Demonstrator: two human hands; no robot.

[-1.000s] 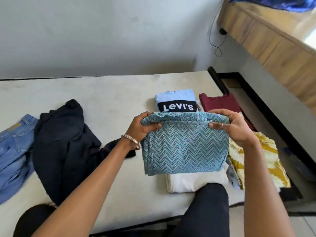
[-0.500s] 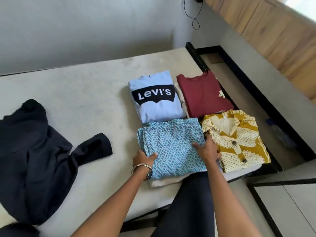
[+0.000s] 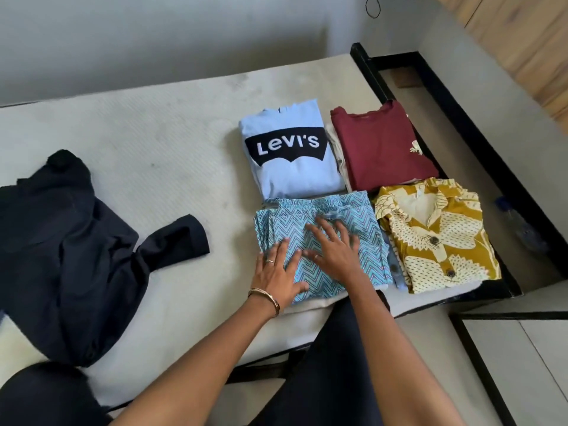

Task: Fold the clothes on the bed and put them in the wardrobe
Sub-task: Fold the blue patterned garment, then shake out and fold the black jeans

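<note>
- Bed (image 3: 172,124): a pale mattress fills the middle of the frame, its black frame edge running along the right. Every garment still lies on it and no wardrobe is identifiable, so the carrying stage is judged not begun.
- Dark navy garment (image 3: 70,256): crumpled at the left of the frame, one sleeve reaching toward centre, well apart from the folded group. Risk: it may be overlooked, or its loose sleeve caught and dragged across the mattress.
- Light blue Levi's sweatshirt (image 3: 292,155): folded, upper centre, touching the far edge of the patterned piece. Risk: sliding that piece forward could ruck its near hem.
- Maroon top (image 3: 384,146): folded, upper right, close to the mattress edge. Risk: a nudge could tip it off the side.
- Mustard-and-cream printed shirt (image 3: 436,238): folded, right of centre at the corner of the mattress, where it is judged most liable to slip off.
- Blue zigzag-patterned garment (image 3: 338,222): folded, at centre, resting on a white folded item (image 3: 310,304). Risk: uneven pressure may shift the layers or spring the fold.
- Right hand (image 3: 335,253): released, fingers spread flat, pressing the patterned cloth.
- Left hand (image 3: 276,272): released, flat on the garment's near-left corner, grasping nothing.
</note>
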